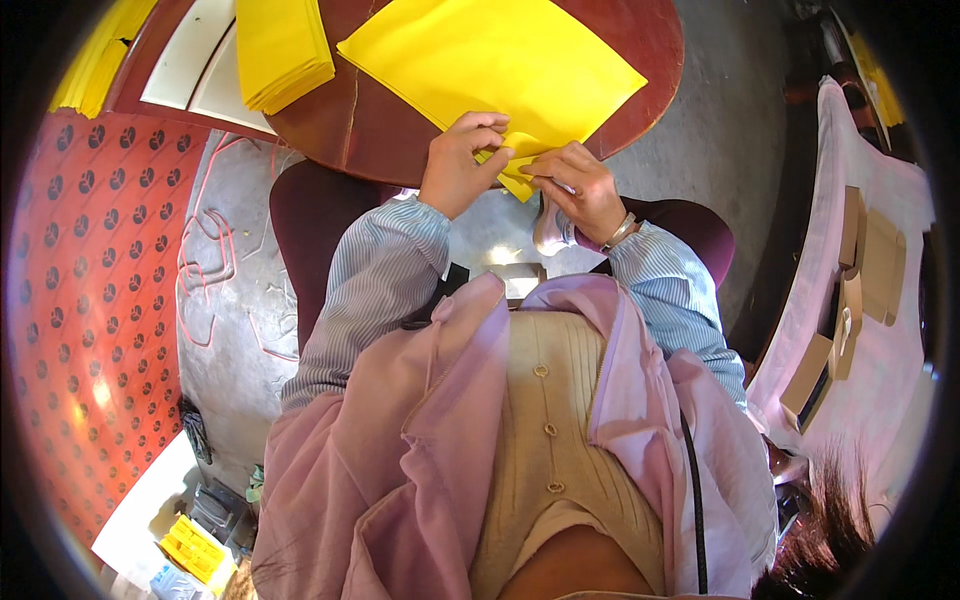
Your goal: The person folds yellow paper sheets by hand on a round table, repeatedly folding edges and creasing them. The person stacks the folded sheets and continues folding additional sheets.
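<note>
A large yellow sheet (500, 60), either paper or thin cloth, lies flat at an angle on the round red-brown table. Its near corner comes over the table edge toward me and is creased and folded. My left hand (462, 165) has curled fingers, with the thumb and forefinger closed on the yellow material at that corner. Just to the right, my right hand (582, 190) pinches the folded corner between thumb and fingers. A narrow yellow tip hangs down between the two hands. The fingers partly hide the fold.
A thick stack of folded yellow pieces (285, 55) sits at the table's left edge. More yellow material (100, 60) lies far left. A red patterned board (100, 300) stands on the left, near red cord (212, 250) on the floor. Cardboard boxes (880, 265) rest on a pink-white cloth, right.
</note>
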Available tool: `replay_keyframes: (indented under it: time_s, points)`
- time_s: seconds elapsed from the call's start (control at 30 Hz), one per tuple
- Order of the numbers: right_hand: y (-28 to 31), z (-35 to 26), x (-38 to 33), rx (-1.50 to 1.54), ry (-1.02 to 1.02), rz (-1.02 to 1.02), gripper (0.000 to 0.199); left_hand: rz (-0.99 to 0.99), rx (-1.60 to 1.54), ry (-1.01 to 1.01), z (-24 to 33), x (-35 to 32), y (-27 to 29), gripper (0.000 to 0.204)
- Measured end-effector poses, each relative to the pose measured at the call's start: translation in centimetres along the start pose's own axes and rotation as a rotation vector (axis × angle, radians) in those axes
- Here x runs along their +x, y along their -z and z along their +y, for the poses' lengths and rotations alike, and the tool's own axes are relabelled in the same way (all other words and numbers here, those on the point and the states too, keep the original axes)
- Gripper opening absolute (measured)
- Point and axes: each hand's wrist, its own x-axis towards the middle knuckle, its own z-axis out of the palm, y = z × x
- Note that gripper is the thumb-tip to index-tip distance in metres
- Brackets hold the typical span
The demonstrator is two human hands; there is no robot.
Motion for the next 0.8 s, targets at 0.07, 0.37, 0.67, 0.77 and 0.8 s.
replay_keyframes:
  time_s: [0.07,0.37,0.67,0.77,0.8]
  points:
    - [-0.1,0.4,0.0,0.007,0.005,0.016,0.022,0.001,0.003,-0.017,-0.1,0.0,-0.1,0.015]
    - [-0.5,0.6,0.2,0.205,-0.305,0.063,0.014,-0.065,0.044,-0.096,-1.0,0.4,0.3,0.015]
    - [-0.9,0.2,0.4,0.257,-0.360,0.097,0.015,-0.145,0.053,-0.089,-0.4,0.1,0.7,0.017]
    - [-1.0,0.2,0.4,0.247,-0.342,0.113,0.015,-0.132,0.087,-0.088,-0.4,0.2,0.6,0.019]
    - [-1.0,0.3,0.3,0.237,-0.340,0.114,0.017,-0.117,0.086,-0.089,-0.5,0.2,0.5,0.018]
